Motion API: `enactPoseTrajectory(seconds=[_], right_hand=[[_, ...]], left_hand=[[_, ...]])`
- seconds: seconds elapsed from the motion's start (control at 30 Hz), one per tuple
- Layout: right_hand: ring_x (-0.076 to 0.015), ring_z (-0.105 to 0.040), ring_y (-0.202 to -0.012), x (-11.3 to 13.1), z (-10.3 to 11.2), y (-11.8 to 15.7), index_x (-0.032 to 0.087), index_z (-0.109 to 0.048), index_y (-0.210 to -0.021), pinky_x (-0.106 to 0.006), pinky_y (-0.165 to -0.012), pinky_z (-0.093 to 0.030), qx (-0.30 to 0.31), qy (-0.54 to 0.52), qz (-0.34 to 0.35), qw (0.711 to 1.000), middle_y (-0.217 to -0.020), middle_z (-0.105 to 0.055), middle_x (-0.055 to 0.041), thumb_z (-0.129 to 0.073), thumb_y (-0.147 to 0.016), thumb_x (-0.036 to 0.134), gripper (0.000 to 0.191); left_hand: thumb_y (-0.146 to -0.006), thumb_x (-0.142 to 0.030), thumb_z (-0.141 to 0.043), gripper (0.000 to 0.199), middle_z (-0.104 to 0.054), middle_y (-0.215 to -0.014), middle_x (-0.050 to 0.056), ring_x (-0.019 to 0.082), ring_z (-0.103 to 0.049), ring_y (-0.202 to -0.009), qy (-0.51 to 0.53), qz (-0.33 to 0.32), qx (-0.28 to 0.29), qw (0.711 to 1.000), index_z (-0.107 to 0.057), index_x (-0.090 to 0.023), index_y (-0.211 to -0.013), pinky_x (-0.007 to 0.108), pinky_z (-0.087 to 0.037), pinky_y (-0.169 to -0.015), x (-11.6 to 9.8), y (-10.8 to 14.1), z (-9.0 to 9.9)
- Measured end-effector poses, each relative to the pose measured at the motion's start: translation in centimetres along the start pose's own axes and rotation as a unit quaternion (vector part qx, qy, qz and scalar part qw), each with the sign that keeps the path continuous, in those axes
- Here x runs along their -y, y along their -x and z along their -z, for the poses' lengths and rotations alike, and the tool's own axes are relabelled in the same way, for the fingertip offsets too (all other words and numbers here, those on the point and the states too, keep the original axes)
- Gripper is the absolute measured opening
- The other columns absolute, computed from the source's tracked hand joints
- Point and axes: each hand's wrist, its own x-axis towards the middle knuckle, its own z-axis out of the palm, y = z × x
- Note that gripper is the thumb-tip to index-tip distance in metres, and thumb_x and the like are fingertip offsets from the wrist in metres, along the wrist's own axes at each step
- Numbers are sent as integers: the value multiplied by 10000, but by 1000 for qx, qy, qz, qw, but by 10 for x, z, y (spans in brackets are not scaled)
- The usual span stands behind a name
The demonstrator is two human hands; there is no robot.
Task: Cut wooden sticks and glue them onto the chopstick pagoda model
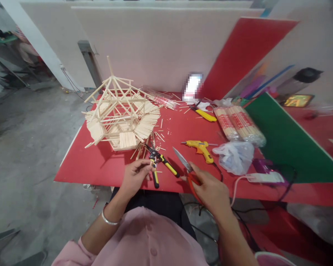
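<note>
My left hand [135,176] is closed in a pinch near the table's front edge; what lies between the fingertips is too small to make out. My right hand [208,186] grips red-handled scissors [183,159], their blades pointing up and to the left. Between my hands lie black and yellow pliers [166,165] and a second yellow-handled tool [155,178]. Beyond my left hand stands a wooden stick model [119,111], with cut stick pieces scattered beside it. A yellow glue gun [200,147] lies beyond the scissors.
The red table [83,166] also bears a clear plastic bag [235,157], wrapped stick bundles [240,123], a yellow-handled cutter [205,114] and a bright phone [192,87]. A green board [291,144] lies at the right. Cables hang over the front edge.
</note>
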Motion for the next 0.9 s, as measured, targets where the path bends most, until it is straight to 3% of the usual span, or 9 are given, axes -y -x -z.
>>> enactPoseTrajectory(seconds=[0.1, 0.23, 0.33, 0.4, 0.43, 0.5, 0.6, 0.77, 0.9], right_hand=[[-242, -696, -828, -23, 4, -4, 262, -605, -1293, -295, -576, -476, 37, 84, -49, 995, -1126, -717, -83, -553, -860, 494, 494], [-234, -688, -907, -35, 13, -4, 289, -657, -1204, -294, -639, -475, 99, 79, -15, 992, -1147, -716, -41, -526, -865, 412, 383], [-241, -682, -856, -38, 24, -18, 284, -688, -1137, -302, -618, -437, 15, 101, -74, 992, -1041, -744, -57, -479, -877, 426, 362], [-260, -671, -866, -42, 27, -38, 242, -659, -1192, -317, -621, -416, -27, 117, -119, 986, -1054, -732, -104, -446, -883, 411, 411], [-270, -665, -887, -45, 27, -51, 205, -653, -1197, -323, -634, -414, -8, 114, -130, 985, -1084, -719, -132, -454, -868, 385, 424], [-295, -659, -900, -53, 23, -76, 143, -671, -1134, -333, -638, -404, 97, 103, -172, 975, -1064, -710, -181, -490, -815, 335, 414], [-280, -670, -837, -61, 12, -103, 160, -681, -1112, -324, -608, -391, 138, 89, -189, 968, -1035, -719, -174, -498, -777, 306, 408], [-250, -660, -733, -67, -1, -112, 157, -709, -983, -301, -583, -390, 144, 54, -182, 971, -867, -732, -142, -569, -701, 345, 367], [-253, -643, -762, -69, -2, -102, 124, -698, -966, -316, -630, -419, 85, 23, -188, 978, -849, -715, -151, -507, -725, 300, 354]], left_hand=[[-760, -433, -730, 312, -693, -685, 8, 58, -516, -400, 117, 61, 20, 991, -559, -172, -774, 156, -303, -352, -5, 1, 0], [-781, -400, -723, 307, -607, -566, -54, 44, -478, -365, 193, 106, 28, 975, -506, -183, -799, 134, -278, -334, -14, 1, -2], [-735, -359, -771, 315, -631, -598, -36, 47, -503, -394, 209, 120, 25, 970, -527, -172, -808, 132, -300, -342, -21, 2, -3], [-699, -329, -802, 329, -666, -647, -12, 53, -528, -422, 222, 125, 23, 967, -539, -168, -814, 134, -315, -353, -25, 3, -2], [-688, -321, -809, 332, -676, -661, -5, 54, -533, -428, 230, 130, 20, 964, -543, -167, -814, 135, -314, -355, -26, 3, -2], [-682, -322, -813, 331, -675, -654, -5, 51, -527, -424, 246, 141, 11, 959, -548, -165, -804, 134, -300, -353, -29, 3, -1], [-671, -353, -815, 343, -647, -609, -22, 42, -493, -395, 268, 152, -6, 951, -544, -162, -763, 135, -277, -341, -31, 2, 0], [-676, -364, -806, 332, -607, -578, -37, 20, -446, -384, 293, 149, -30, 944, -559, -150, -730, 123, -246, -339, -31, -3, 0], [-660, -325, -819, 322, -581, -574, -47, 9, -416, -392, 325, 162, -25, 932, -567, -149, -755, 117, -232, -354, -32, -6, -1]])
